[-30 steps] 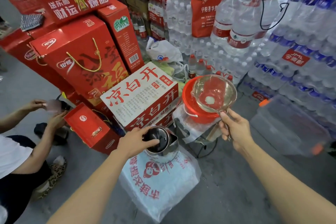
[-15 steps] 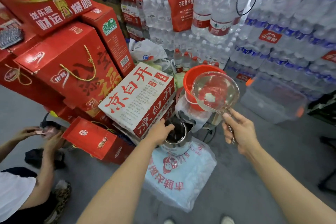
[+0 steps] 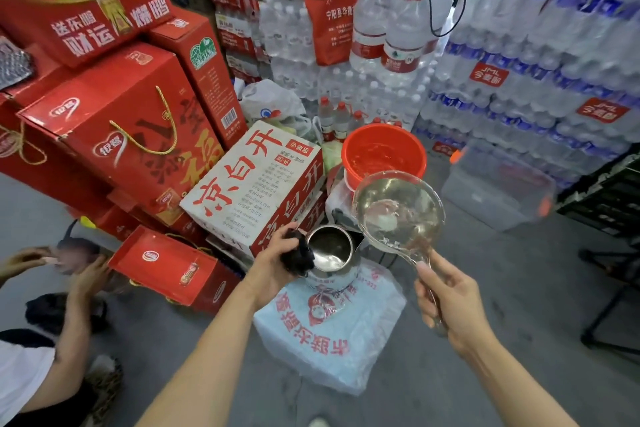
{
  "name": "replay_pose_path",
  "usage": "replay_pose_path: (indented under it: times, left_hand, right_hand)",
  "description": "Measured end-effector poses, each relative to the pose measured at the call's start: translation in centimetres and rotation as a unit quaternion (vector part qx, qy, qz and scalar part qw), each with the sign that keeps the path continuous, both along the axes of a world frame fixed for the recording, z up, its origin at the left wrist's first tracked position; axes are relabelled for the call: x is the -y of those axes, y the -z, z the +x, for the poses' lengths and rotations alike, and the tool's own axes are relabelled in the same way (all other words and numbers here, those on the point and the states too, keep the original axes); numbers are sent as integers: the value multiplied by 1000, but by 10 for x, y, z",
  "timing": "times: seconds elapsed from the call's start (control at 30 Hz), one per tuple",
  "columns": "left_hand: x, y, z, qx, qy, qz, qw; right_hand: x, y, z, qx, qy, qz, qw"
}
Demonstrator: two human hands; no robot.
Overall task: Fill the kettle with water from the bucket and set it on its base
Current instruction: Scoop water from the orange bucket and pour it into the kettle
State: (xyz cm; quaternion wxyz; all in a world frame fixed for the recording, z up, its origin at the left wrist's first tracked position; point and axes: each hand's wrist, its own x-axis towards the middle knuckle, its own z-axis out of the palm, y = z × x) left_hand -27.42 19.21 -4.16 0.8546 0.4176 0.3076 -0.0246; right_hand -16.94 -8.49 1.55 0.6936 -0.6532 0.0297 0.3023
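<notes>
- Left hand (image 3: pixel 273 262): lower centre of the frame, closed around the black handle and open lid of the kettle.
- Round stainless-steel kettle (image 3: pixel 331 258): centre of the frame, mouth open and facing up, spout toward the right; it stands on or just above the printed bag, which of the 2 cannot be told.
- Right hand (image 3: pixel 452 298): lower right of centre, fingers wrapped around the clear handle of the ladle.
- Clear plastic water ladle (image 3: pixel 398 210): bowl just right of and above the kettle mouth, tilted toward the camera; whether it holds water cannot be told.
- Round orange-red plastic bucket (image 3: pixel 383 154): centre right, behind the ladle, water inside.
- Pale blue plastic bag with red print (image 3: pixel 329 329): bottom centre, on the grey floor beneath the kettle.
- White carton with large red characters (image 3: pixel 256 184): centre, tilted, just left of the bucket.
- Red gift boxes with gold cord handles (image 3: pixel 117 128): left half, stacked.
- Shrink-wrapped bottled-water packs (image 3: pixel 540 55): upper right, stacked high.
- Clear lidded storage box (image 3: pixel 495 189): right, on the floor.
- Second person's hands (image 3: pixel 83 274): lower left edge, blurred.
</notes>
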Motion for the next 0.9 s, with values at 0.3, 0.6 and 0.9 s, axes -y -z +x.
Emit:
replay_pose_path:
  times: [0.3,0.6,0.9]
  left_hand:
    - [-5,-4,2,-58,159,460,872]
    - [-8,-13,2,-67,179,480,856]
    - [-8,-14,1,-70,193,492,846]
  right_hand:
    - [3,3,-26,24,-17,-45,999]
    - [-4,18,-29,27,-28,-74,996]
    - [-7,25,-30,50,-17,-111,992]
